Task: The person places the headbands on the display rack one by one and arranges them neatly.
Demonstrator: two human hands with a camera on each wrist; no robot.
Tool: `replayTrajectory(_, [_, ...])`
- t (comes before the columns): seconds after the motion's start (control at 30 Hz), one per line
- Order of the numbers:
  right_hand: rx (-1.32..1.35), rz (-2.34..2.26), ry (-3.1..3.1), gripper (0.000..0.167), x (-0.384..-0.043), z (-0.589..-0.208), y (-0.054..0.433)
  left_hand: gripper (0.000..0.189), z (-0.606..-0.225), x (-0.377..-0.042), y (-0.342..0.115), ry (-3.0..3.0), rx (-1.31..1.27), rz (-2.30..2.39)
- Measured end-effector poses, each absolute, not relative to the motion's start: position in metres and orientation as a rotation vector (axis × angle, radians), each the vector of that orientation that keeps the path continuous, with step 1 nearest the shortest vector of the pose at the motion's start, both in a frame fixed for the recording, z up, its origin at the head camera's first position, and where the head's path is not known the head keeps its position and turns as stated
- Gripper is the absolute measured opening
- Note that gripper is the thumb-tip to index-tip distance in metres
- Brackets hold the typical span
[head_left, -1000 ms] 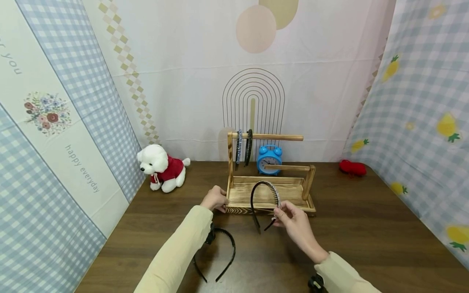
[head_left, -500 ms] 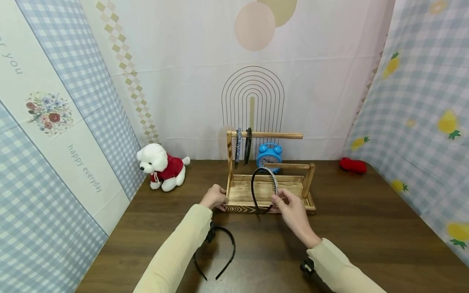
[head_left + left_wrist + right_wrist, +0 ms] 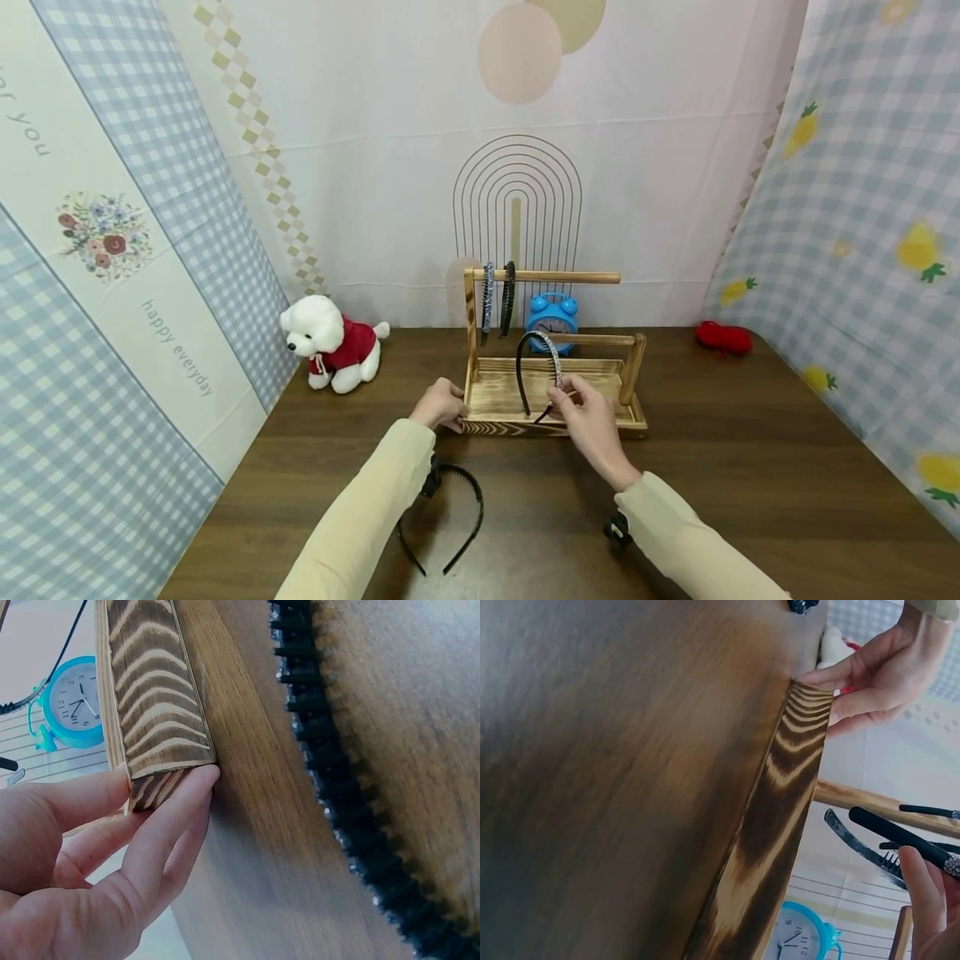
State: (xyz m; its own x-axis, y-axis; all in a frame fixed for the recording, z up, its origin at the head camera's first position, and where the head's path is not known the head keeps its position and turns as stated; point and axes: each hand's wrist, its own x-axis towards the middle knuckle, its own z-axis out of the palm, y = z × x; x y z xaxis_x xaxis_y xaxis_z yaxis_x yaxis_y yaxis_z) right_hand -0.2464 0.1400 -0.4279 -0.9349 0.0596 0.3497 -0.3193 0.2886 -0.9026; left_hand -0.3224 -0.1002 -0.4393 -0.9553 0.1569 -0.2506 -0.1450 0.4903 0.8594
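Note:
My left hand [image 3: 438,404] grips the left front corner of a wooden rack [image 3: 495,428] with a tray base and two bars; the left wrist view shows fingers round that corner. My right hand [image 3: 594,423] pinches one leg of a silver-sparkled black toothed headband [image 3: 557,365], held upright over the tray. Its arch overlaps the free left end of the rack's lower bar [image 3: 607,340]. A blue-sparkled headband [image 3: 488,300] and a black headband [image 3: 508,298] hang from the upper bar [image 3: 570,277]. Another black toothed headband [image 3: 478,512] lies on the table beside my left forearm.
Behind the rack stands a blue alarm clock [image 3: 552,321]. A white plush dog [image 3: 330,342] in a red coat sits at the back left. Near the back right edge of the wooden table [image 3: 750,467] lies a red item [image 3: 723,337].
My right hand has carried the silver-sparkled headband up and away from me, with its arch now at the lower bar's free end. My left hand has stayed at the rack's corner.

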Motion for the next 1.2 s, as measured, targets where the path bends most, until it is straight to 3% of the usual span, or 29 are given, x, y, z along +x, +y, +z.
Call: replayTrajectory(1.2, [0.094,1.378,-2.277,0.021,-0.266,-0.433,0.160,0.046,-0.438,-0.320,-0.101,2.422,0.036,1.451])
